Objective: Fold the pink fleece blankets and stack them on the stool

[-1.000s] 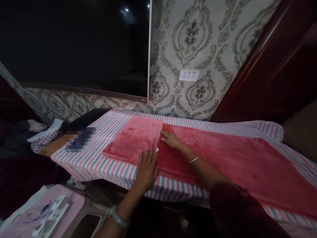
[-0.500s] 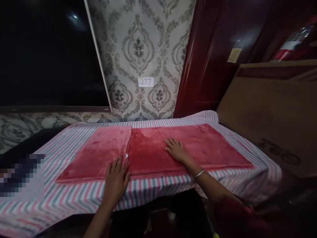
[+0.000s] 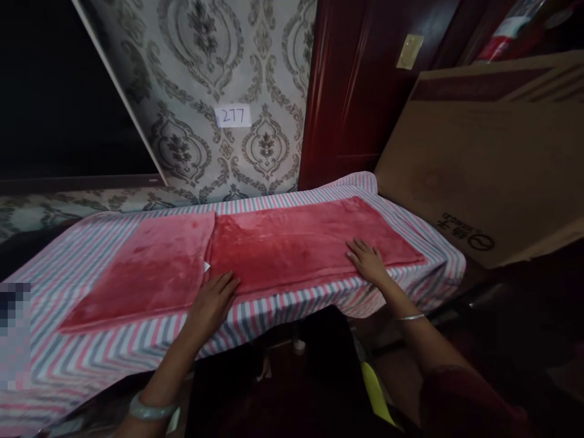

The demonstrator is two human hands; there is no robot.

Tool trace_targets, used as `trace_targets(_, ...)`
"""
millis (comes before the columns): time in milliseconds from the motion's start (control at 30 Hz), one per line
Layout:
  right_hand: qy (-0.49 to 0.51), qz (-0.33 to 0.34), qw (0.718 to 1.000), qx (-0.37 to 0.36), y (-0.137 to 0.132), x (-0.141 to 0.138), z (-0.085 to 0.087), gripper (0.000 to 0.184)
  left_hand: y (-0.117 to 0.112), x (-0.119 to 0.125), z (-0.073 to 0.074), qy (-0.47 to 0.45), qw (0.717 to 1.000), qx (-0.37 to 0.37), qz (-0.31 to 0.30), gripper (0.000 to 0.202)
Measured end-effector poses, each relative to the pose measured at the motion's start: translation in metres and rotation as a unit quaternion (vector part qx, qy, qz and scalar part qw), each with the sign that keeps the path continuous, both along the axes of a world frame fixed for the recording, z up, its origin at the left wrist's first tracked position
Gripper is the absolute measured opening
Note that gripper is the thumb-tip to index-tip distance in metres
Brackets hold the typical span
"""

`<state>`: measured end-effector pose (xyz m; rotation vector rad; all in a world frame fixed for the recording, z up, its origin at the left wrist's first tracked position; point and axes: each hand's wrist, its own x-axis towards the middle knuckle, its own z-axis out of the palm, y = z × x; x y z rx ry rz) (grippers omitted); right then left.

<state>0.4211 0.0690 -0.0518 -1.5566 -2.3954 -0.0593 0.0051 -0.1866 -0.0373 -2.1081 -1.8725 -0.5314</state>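
Observation:
A plush red blanket (image 3: 283, 243) lies spread over a striped cloth (image 3: 141, 347), its left part folded over so that an edge runs front to back. A small white tag (image 3: 207, 266) pokes out at that fold edge. My left hand (image 3: 214, 304) rests flat by the blanket's front edge, just below the tag, fingers stretched out together. Farther right, my right hand (image 3: 367, 260) lies flat on the blanket near its front edge, fingers out. Neither hand grips anything.
A large cardboard box (image 3: 483, 158) stands at the right, with a bottle (image 3: 506, 33) above it. Behind the table are a patterned wall with a paper label (image 3: 233, 115), a dark screen (image 3: 68, 91) at left and a dark red door (image 3: 351, 91).
My right hand has slid right along the blanket toward its right part. My left hand has shifted slightly right, toward the fold edge. The view has turned right and downward.

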Motion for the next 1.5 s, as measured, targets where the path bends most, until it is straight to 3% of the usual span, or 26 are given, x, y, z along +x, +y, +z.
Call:
trace_targets(133,0.062,0.06,0.996,0.031,-0.008,0.006,-0.006,0.045,0.007,0.004,0.0,-0.005,0.999,-0.018,-0.027,0.039)
trace_targets(333,0.146,0.258,0.954,0.033,-0.031,-0.01,-0.006,0.044,0.006,0.004,-0.001,0.002,0.999,0.025,-0.037,0.035)
trace_targets(567,0.23,0.278,0.93,0.068,-0.038,-0.013,-0.014,0.03,0.002,0.009,0.009,0.009,0.995,0.06,-0.08,0.029)
trace_targets(767,0.268,0.211,0.937,0.074,-0.039,-0.007,-0.01,0.035,0.011,0.015,0.029,-0.012,0.992,0.075,-0.101,0.025)
trace_targets(900,0.202,0.096,0.969,0.104,-0.027,-0.005,-0.006,0.041,0.04,0.028,0.037,-0.013,0.997,0.064,-0.037,0.037)
trace_targets(1000,0.108,0.02,0.99,0.092,-0.023,-0.006,-0.009,0.046,0.059,0.041,0.031,-0.012,1.0,0.001,0.014,0.053)
trace_targets(1133,0.069,0.029,0.995,0.071,-0.023,-0.004,-0.013,0.043,0.068,0.044,0.012,-0.018,0.994,-0.106,0.027,0.053)
trace_targets(1267,0.103,0.015,0.993,0.063,-0.01,0.012,-0.004,0.038,0.07,0.036,0.001,-0.014,0.996,-0.086,0.017,0.054)
trace_targets(1433,0.15,-0.152,0.972,0.1,0.021,0.059,0.01,0.043,0.071,0.029,-0.007,-0.027,0.998,-0.049,0.0,0.052)
trace_targets(1500,0.156,-0.214,0.961,0.082,0.03,0.077,0.014,0.047,0.071,0.028,-0.009,-0.036,0.998,-0.042,0.001,0.051)
